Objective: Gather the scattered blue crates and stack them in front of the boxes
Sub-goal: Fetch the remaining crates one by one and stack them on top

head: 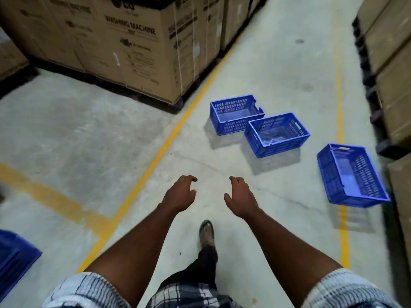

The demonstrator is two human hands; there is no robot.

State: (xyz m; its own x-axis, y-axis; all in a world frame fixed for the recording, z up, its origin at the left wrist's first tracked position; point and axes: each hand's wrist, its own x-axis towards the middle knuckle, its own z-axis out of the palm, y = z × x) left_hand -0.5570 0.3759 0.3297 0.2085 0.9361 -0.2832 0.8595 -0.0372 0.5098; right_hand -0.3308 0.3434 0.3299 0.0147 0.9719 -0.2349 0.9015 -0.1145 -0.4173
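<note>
At the far left bottom edge I see part of a blue crate (15,252), cut off by the frame, sitting on the concrete floor (73,134). Above it, along the top left, stand the big cardboard boxes (124,52) printed "WASHING MACHINE". A yellow line (169,141) runs diagonally past their corner.

Moving in, my left hand (180,194) is held out over the floor with loosely curled fingers, grasping nothing. A sandalled foot (206,232) is planted between the two forearms. My right hand (241,198) mirrors the left, released and empty, thumb apart from the fingers.

Right of the yellow line, out in the aisle, lie three more crates, all upright and open side up. The nearest to the boxes is the notched crate (236,114). The middle crate (277,134) sits just beside it, corner to corner, with something pale and stringy inside; I cannot tell if they touch. The far crate (352,175) lies well apart from those two, across a second yellow line (339,103), close to the brown cartons (391,63) lining the right edge.
</note>
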